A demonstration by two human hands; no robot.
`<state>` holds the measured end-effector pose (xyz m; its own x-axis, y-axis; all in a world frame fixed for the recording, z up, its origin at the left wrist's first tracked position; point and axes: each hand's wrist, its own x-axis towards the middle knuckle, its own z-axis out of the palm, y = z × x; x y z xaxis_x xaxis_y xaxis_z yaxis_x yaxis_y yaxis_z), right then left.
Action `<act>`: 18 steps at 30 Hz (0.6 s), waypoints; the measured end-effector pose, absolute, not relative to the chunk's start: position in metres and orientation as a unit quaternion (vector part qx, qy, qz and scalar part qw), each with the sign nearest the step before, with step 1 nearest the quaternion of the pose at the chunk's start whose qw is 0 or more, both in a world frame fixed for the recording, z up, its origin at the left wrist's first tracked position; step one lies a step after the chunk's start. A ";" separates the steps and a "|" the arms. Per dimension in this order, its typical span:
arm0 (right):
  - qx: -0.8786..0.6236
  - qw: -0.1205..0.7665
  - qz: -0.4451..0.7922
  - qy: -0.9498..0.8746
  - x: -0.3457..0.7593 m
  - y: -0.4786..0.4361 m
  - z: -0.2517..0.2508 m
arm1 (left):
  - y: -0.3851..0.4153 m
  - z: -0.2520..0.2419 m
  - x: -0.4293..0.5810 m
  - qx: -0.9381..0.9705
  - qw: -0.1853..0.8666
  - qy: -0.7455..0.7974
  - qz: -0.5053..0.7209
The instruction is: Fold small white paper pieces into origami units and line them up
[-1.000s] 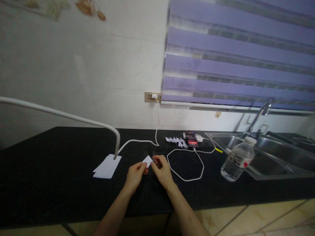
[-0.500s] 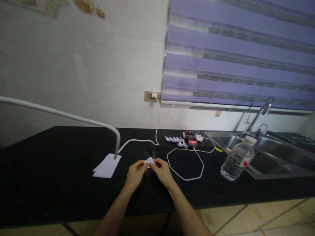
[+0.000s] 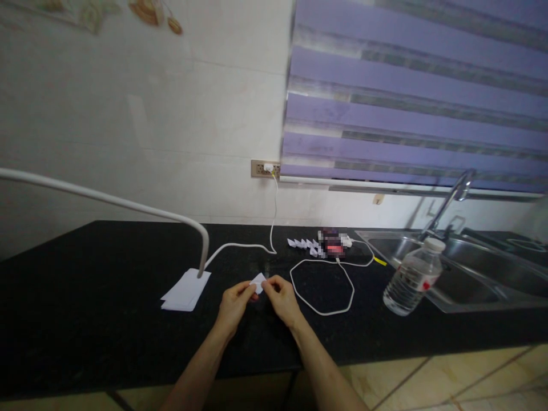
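A small folded piece of white paper [image 3: 258,282], pointed at the top, is held up between my hands over the black counter. My left hand [image 3: 234,305] pinches its left side between thumb and fingers. On its right side, the thumb and fingers of my right hand [image 3: 279,297] close on the edge. Left of my hands lies a stack of white paper sheets [image 3: 186,291]. Several small folded paper pieces [image 3: 303,244] stand in a row further back to the right.
A white cable [image 3: 323,313] loops on the counter [image 3: 107,342], right of my hands, near a blurred-out device [image 3: 334,245]. A water bottle [image 3: 413,279] stands before the steel sink [image 3: 462,302]. A thick white cord [image 3: 128,204] arches down onto the paper stack. A wall outlet [image 3: 261,168] holds a plug.
The folded paper has turned slightly and shows more of its face between my thumbs. My right thumb has shifted to its right edge. Everything else stays put.
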<state>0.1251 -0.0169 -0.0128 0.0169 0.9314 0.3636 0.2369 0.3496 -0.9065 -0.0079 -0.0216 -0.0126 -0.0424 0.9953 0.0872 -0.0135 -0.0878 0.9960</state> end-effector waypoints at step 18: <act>-0.441 0.545 0.367 -0.611 0.127 -0.015 -0.013 | -0.021 -0.011 -0.005 0.489 0.493 0.477 0.539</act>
<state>0.1268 -0.0155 -0.0128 -0.0156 0.9396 0.3420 0.1383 0.3408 -0.9299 -0.0051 -0.0210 -0.0106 -0.0368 0.9977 0.0572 -0.0650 -0.0595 0.9961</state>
